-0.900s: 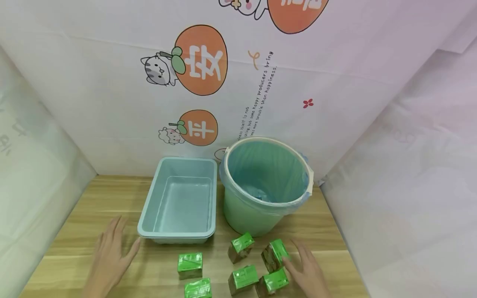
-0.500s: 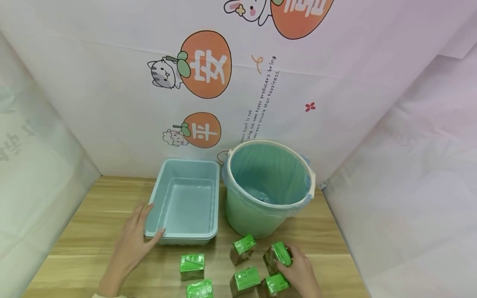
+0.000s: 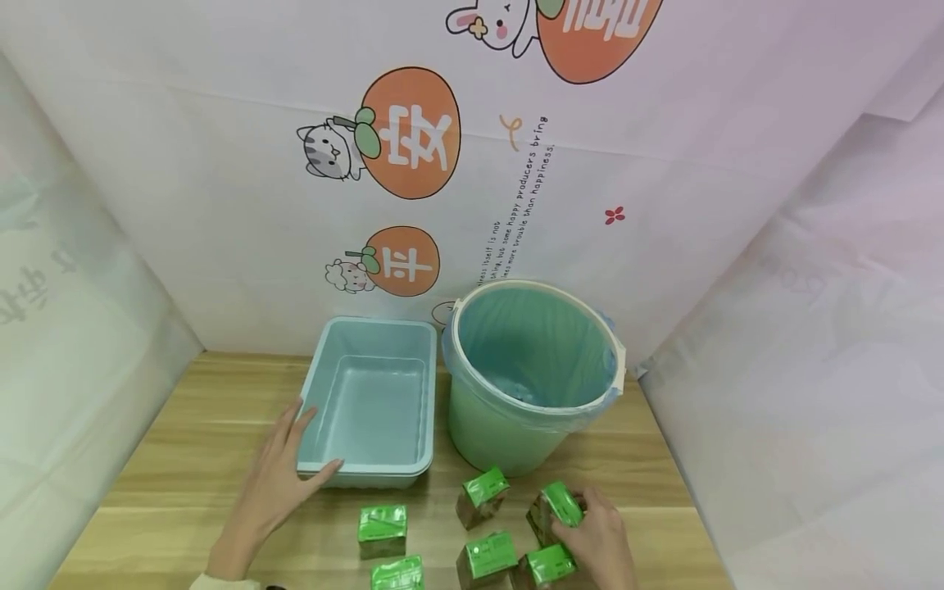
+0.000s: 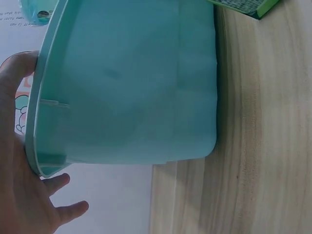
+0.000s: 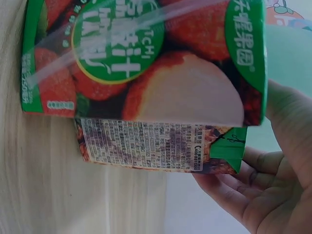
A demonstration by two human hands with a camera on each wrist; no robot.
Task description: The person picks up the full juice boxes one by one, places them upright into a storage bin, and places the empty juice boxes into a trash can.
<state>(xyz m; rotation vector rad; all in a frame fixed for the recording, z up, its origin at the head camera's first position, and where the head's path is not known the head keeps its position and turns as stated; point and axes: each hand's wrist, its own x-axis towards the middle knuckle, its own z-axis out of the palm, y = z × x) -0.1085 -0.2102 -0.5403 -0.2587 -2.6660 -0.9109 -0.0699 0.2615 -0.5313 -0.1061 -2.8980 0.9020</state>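
At the front left corner of a pale blue plastic basin (image 3: pixel 372 470), my left hand (image 3: pixel 276 479) rests with spread fingers, thumb over the front rim and fingers over the left rim. The left wrist view shows the thumb passing behind the rim. My right hand (image 3: pixel 599 533) pinches a green-topped lychee juice box (image 3: pixel 564 504) between thumb and fingers, standing tilted on the table. Close in front of it stands another juice box (image 3: pixel 551 564), whose printed side (image 5: pixel 180 87) hides part of the held one in the right wrist view.
More juice boxes stand nearby: one juice box (image 3: pixel 483 496) by the bucket, one juice box (image 3: pixel 488 557) in front, and two at left, a rear juice box (image 3: pixel 383 528) and a front juice box (image 3: pixel 398 574). A bag-lined green bucket (image 3: pixel 487 426) stands beside the basin against the printed cloth wall (image 3: pixel 664 164).
My left hand has moved right and slightly forward onto the basin's corner. My right hand has closed its fingers round the right-hand juice box. The head view has shifted a little.
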